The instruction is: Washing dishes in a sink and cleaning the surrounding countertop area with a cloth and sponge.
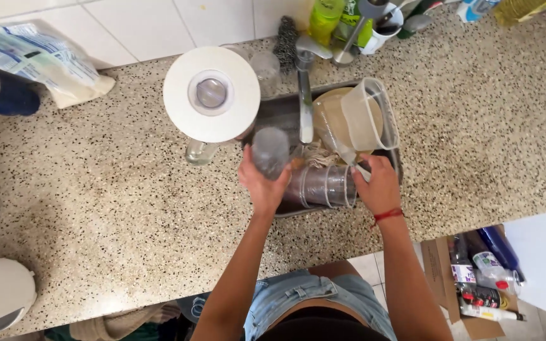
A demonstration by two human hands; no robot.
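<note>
At the small steel sink (392, 156), centre-far: my left hand (261, 184) grips a clear drinking glass (269, 151), upright, by the faucet (304, 95). My right hand (378, 184) pinches a clear plastic measuring jug (368, 113), tilted over a tan plate (327, 117). Washing-up stage, I'd judge; next needs rinsing under the spout.

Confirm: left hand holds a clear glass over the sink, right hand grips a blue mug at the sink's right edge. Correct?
Not quite. The left hand does hold a clear glass over the sink, but the right hand grips a clear plastic measuring jug, not a blue mug, at the sink's right side. The head view shows it.
</note>
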